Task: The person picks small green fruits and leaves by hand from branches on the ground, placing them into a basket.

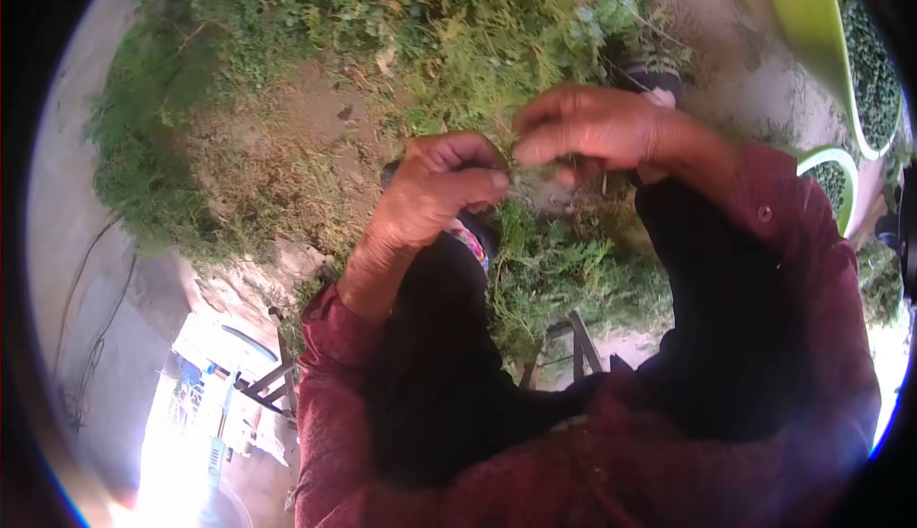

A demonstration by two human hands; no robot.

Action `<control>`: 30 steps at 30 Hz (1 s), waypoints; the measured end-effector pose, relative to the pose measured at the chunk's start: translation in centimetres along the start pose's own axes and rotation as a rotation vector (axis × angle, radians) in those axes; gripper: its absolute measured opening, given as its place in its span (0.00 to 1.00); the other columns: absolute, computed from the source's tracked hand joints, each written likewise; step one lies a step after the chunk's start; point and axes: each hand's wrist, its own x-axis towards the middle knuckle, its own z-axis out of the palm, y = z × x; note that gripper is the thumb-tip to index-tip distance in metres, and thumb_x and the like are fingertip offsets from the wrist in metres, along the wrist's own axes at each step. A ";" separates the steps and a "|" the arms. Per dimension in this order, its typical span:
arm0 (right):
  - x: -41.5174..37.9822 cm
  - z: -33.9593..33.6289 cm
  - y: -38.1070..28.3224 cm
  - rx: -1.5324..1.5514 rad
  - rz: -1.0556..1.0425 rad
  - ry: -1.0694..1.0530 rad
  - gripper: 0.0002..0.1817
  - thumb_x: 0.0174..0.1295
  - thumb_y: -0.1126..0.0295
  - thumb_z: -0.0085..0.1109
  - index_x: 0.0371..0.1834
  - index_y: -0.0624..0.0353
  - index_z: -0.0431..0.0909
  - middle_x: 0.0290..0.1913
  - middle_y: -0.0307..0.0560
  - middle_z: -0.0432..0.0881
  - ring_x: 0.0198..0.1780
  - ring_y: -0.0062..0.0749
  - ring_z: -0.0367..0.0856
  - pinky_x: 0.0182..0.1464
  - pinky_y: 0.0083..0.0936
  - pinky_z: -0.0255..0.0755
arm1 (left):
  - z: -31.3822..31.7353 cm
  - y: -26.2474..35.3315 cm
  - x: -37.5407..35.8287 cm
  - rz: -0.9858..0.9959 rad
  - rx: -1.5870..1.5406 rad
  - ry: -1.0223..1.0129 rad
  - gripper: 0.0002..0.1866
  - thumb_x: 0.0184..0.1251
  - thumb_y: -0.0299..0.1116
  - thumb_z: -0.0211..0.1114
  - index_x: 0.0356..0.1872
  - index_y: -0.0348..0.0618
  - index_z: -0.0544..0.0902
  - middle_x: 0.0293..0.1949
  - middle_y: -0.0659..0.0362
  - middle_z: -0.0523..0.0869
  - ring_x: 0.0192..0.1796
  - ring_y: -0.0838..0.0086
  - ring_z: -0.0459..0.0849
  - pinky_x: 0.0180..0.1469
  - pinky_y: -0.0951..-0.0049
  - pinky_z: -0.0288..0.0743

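Note:
My left hand is raised at the middle of the view, thumb and fingers pinched together around something too small to make out. Just right of it, my right hand is bent toward the left fingertips and partly blurred, its fingers curled; what it holds, if anything, is hidden. Both hands are over the ground between my knees. Beyond them lies a big heap of green leafy sprigs, and more green cuttings are on the ground below the hands.
A large yellow-green tub stands at the upper right, beside containers of dark green leaves. Dark wooden legs show between my knees. At the lower left are a fan-like stand and a cable.

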 end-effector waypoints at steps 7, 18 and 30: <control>-0.5 -1.4 1.6 0.044 -0.019 -0.086 0.16 0.53 0.65 0.54 0.43 0.58 0.73 0.31 0.39 0.78 0.28 0.18 0.74 0.21 0.11 0.60 | -0.2 -0.8 0.0 0.037 -0.278 0.093 0.05 0.56 0.27 0.62 0.28 0.37 0.77 0.21 0.60 0.78 0.21 0.81 0.74 0.25 0.83 0.67; 0.6 -0.3 0.5 -0.371 -0.146 -0.062 0.21 0.50 0.50 0.60 0.28 0.61 0.76 0.19 0.37 0.74 0.20 0.18 0.71 0.24 0.17 0.64 | 1.0 -1.0 0.3 -0.027 -0.081 0.098 0.03 0.53 0.24 0.59 0.27 0.35 0.76 0.19 0.59 0.77 0.21 0.80 0.73 0.24 0.81 0.65; -1.1 -1.3 0.0 -0.112 0.006 -0.226 0.12 0.55 0.62 0.54 0.35 0.58 0.78 0.24 0.34 0.78 0.25 0.14 0.75 0.24 0.11 0.62 | -10.5 -7.2 -3.5 -0.073 1.461 0.793 0.22 0.45 0.32 0.65 0.45 0.41 0.75 0.37 0.52 0.78 0.37 0.60 0.78 0.41 0.65 0.72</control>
